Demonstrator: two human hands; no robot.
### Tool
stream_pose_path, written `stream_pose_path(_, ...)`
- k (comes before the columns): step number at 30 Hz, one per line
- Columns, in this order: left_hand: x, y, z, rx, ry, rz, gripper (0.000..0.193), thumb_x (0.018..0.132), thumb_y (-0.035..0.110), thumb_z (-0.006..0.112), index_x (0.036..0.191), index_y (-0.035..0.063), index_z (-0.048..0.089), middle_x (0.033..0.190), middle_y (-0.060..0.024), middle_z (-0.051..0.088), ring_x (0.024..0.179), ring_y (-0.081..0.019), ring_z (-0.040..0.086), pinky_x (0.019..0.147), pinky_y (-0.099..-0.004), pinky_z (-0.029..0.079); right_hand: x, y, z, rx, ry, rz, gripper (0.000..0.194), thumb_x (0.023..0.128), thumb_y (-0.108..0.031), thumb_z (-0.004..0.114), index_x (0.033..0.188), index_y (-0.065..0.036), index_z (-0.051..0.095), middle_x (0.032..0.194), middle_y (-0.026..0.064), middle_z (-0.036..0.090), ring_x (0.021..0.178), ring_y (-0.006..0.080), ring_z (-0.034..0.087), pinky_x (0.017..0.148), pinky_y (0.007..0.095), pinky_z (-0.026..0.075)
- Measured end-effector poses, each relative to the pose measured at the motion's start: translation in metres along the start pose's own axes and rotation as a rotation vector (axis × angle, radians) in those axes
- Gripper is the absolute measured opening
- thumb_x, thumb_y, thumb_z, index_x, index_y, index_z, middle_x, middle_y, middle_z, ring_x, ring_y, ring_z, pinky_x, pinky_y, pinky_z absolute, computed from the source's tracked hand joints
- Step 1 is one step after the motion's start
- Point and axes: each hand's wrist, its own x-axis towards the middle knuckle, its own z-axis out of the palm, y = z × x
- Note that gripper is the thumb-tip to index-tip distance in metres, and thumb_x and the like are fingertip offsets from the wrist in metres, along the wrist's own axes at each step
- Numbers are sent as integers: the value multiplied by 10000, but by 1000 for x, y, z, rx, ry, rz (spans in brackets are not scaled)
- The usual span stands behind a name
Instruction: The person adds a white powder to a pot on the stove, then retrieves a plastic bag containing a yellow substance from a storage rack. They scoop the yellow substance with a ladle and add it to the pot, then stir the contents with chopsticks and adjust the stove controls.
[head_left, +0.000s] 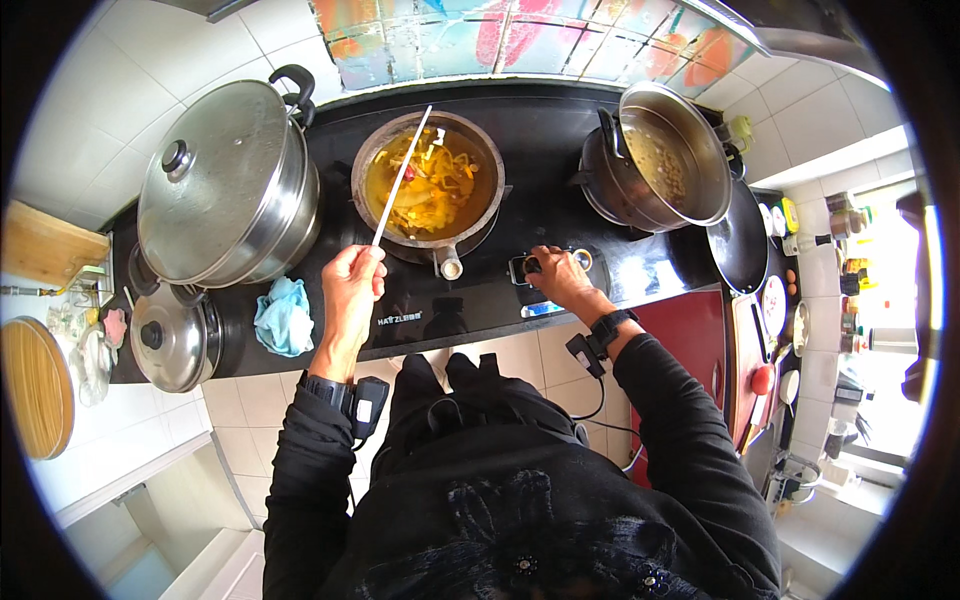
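My left hand (354, 283) grips the end of what looks like a white chopstick (403, 180); whether it is one or a pair I cannot tell. It slants across a round, thick-rimmed pot (493, 154) with a short stub handle (450, 268). In the pot is yellowish broth with orange and yellow shreds (431, 191) and a red piece. At the front of the black gas stove (544, 135), my right hand (559, 274) has its fingers on a control knob (532, 264), partly hidden by them. Just right of this hand is a second, gold-ringed knob (582, 259).
A large lidded steamer (225, 180) stands at left, above a smaller lidded pan (169, 337) and a blue cloth (283, 316). At right are a steel pot (675, 161) with beans or similar in liquid, a black frying pan (739, 236) and a red tomato (763, 379).
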Motion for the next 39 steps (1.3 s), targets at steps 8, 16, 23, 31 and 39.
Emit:
stream_pose_path(8,-32,2,-19,-101,67,108,118,931,150,642,892,38,649,675,20,548,505,-43,448,459,-192,346,-1,-8,-5,15,-29,60,401,826,-241,724,1112,1,583,1068,241,649,1004,397,646,870,439,527)
stream_pose_path(16,-60,-10,-44,-181,104,113,130,958,136,610,911,26,660,685,10,561,511,-59,458,469,-202,355,0,-11,-6,-14,-49,90,406,840,-260,721,1100,16,578,1070,254,651,1003,402,650,861,434,533)
stream_pose_path(23,-72,-14,-51,-196,90,100,148,981,145,580,925,31,656,701,7,564,514,-61,454,471,-204,348,-1,-14,-7,-20,-47,109,424,840,-276,718,1110,14,565,1064,261,649,1010,406,646,873,439,528)
stream_pose_path(31,-77,-13,-48,-217,62,104,178,993,181,579,937,28,650,711,5,564,527,-68,459,479,-208,352,-2,-10,-2,-16,-26,98,434,844,-280,710,1116,15,547,1050,254,651,1000,405,646,860,443,524)
stream_pose_path(39,-83,-9,-42,-195,40,140,204,1004,208,563,930,35,643,710,6,562,531,-72,462,479,-209,353,-1,-7,5,-39,-3,80,411,861,-284,694,1096,21,548,1040,253,655,968,399,658,844,441,530)
